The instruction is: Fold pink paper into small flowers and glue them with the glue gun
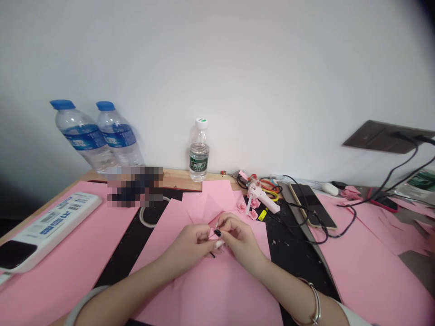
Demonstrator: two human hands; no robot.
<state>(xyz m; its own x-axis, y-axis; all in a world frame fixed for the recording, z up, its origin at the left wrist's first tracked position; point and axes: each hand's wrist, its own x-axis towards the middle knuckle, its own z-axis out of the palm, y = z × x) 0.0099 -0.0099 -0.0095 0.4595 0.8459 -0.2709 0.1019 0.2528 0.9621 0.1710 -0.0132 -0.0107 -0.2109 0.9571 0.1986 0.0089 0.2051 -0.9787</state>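
My left hand point(192, 244) and my right hand point(238, 237) meet over a pink paper sheet point(210, 290) at the middle of the table. Both have their fingers curled in a pinch around a small piece of pink paper point(215, 233) between them. A few small pink paper roses point(249, 209) lie just beyond my right hand. A white glue gun point(263, 197) rests behind them. My right wrist wears a silver bangle point(314, 303).
Two large blue-capped water bottles point(98, 138) and a small bottle point(199, 154) stand by the wall. A white box point(47, 228) lies at left, a phone point(312, 203) with black cables at right. More pink sheets point(367, 262) cover the right side.
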